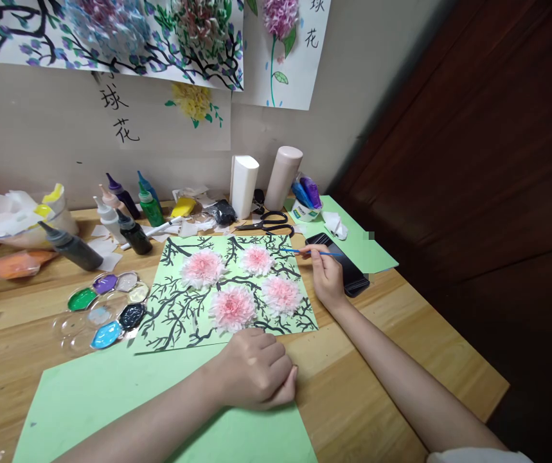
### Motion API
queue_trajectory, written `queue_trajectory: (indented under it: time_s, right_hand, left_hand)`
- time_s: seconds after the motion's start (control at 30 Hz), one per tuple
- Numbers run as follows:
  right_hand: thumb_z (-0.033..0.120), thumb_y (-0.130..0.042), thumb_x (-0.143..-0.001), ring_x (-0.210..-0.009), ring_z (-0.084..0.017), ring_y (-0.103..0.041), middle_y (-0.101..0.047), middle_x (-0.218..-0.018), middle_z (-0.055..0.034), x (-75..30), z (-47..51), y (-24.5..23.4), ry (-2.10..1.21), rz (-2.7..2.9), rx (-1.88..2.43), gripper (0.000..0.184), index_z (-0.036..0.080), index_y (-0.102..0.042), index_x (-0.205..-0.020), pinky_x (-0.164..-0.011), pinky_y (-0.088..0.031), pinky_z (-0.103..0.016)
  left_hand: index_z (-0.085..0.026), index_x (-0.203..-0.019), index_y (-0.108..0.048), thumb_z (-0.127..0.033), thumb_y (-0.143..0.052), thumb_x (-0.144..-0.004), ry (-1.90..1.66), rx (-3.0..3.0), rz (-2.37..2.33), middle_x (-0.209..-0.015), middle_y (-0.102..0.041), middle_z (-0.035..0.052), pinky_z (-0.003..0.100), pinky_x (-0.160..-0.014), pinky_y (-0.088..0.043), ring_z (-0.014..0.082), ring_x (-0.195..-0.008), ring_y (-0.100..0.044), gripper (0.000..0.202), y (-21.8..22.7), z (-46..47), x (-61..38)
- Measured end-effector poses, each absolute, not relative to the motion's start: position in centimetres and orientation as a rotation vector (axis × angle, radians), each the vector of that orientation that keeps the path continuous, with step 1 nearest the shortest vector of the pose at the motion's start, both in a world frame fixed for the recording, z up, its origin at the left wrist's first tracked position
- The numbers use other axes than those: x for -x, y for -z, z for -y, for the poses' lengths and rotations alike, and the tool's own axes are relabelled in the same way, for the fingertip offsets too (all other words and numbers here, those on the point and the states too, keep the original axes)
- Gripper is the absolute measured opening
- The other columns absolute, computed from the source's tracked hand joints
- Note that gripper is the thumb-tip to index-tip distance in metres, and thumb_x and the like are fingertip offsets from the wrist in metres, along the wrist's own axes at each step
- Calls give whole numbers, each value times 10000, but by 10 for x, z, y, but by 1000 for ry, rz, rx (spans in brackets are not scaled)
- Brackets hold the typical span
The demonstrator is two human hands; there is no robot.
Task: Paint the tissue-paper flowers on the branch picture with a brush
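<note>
My right hand pinches a thin blue paintbrush, its tip over the upper right part of a light green painting. Dark branching lines cover that sheet, and several pink and white crinkled flowers stand out from it. My left hand is curled into a fist across the painting's near edge; its palm side is hidden. Beneath that forearm lies a plain green sheet. A clear paint palette with purple, green, blue, black and pale paints sits left of the painting.
Several paint bottles stand behind the palette. Black-handled scissors lie beyond the painting, near a white container and a pale cylinder. A phone lies beside my right hand. The table's right edge slants toward me.
</note>
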State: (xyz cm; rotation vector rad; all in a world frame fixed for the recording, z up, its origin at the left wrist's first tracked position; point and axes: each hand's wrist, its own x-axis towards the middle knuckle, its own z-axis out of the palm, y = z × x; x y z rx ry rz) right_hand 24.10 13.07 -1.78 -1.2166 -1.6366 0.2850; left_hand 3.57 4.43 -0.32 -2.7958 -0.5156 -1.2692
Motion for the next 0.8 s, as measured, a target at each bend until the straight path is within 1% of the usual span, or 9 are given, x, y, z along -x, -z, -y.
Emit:
queue_trajectory:
  time_s: [0.23,0.5,0.8]
  right_hand:
    - [319,-344,-953,-809,-179,-615,-643,-869,-58,-242,-131,19,-266,1621,1227,292,203,-598,-868,-766,-486,-340]
    - [308,-337,-956,-767,-160,-608,-636,-828,-46,-242,-129,17,-241,1610,1207,296,198,-594,-858,-727,-491,-313]
    - [285,-352,-951,-788,-159,-617,-642,-860,-52,-242,-129,17,-239,1641,1202,271,191,-599,-889,-737,-484,-305]
  left_hand:
    - [-181,-498,-426,-166,-434,-817,1264,2797,521,-447,-404,-19,277,-408,-221,114,-423,-320,320,3,-45,-36]
    - [-185,-497,-425,-172,-430,-820,1266,2797,522,-446,-400,-20,281,-397,-220,114,-414,-324,323,3,-44,-36]
    - [-186,-494,-433,-169,-427,-817,1259,2804,520,-443,-408,-17,280,-390,-227,114,-409,-331,324,2,-44,-36]
